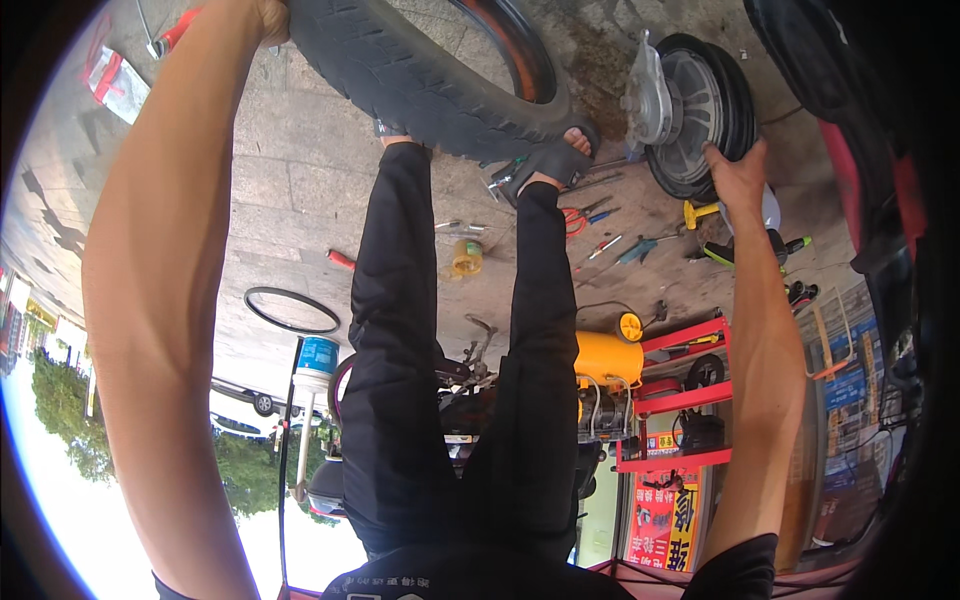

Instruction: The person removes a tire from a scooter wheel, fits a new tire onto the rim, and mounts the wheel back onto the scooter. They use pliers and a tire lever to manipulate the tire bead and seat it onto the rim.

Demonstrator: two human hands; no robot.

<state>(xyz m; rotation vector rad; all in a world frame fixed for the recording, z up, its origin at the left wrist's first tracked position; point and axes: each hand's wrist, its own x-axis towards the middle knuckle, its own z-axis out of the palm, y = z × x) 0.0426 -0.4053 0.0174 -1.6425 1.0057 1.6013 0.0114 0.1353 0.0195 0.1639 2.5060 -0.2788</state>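
Note:
A worn black tyre (420,95) slants across the top of the view, over and in front of my feet. My left hand (272,20) is at its upper left end, against the rubber; the fingers are mostly hidden by the tyre and the picture's edge. On the right, a small wheel (712,85) with a grey metal hub and black tyre stands on the ground, a silver bracket (652,95) at its hub. My right hand (738,178) grips the near edge of this wheel, thumb on the side facing me.
Around my sandalled feet lie red-handled pliers (575,220), screwdrivers, a yellow jar (467,258) and a yellow-handled tool (700,213). An orange-lined rim (530,60) lies beyond the tyre. Behind are a black ring (292,310), blue bucket (318,355), yellow tank (607,358) and red rack (685,400).

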